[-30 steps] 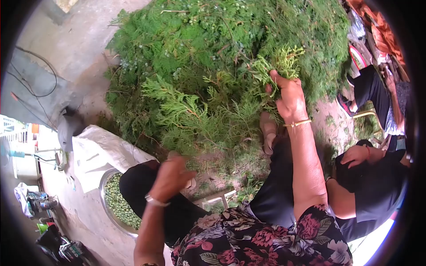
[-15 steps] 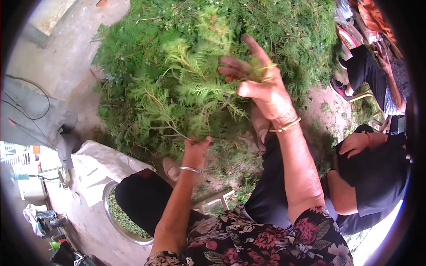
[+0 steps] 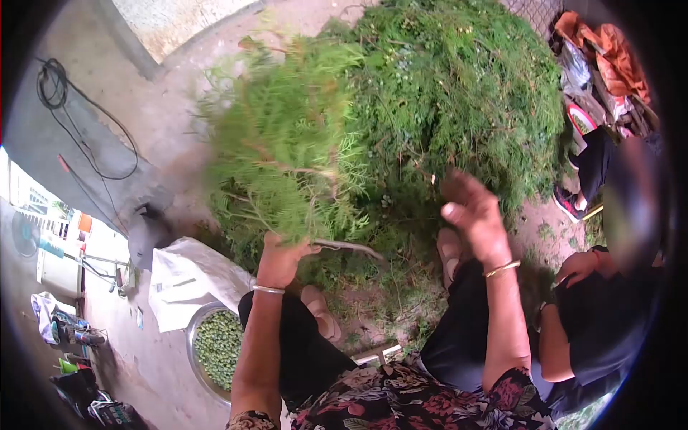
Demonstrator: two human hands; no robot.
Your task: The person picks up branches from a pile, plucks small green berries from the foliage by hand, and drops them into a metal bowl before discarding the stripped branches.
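Observation:
My left hand (image 3: 281, 259) is closed around the woody stem of a leafy evergreen branch (image 3: 290, 136). The branch's feathery green sprays are blurred by motion, and its bare stem end sticks out to the right of my fist. My right hand (image 3: 479, 221) is apart from that branch, thumb and fingers spread, with nothing visible in it. Beyond it lies a large pile of cut evergreen branches (image 3: 459, 93), dotted with small pale cones.
A metal basin (image 3: 192, 351) of small green cones stands left of my knee, beside a white sack (image 3: 193, 276). Another person's hand (image 3: 577, 269) rests at the right, with more people's limbs beyond. A black cable (image 3: 107, 175) lies on the left floor.
My left hand has swung the branch leftward, lifting it off the pile's middle. My right hand has come away from the foliage, down and to the right. The view has shifted too.

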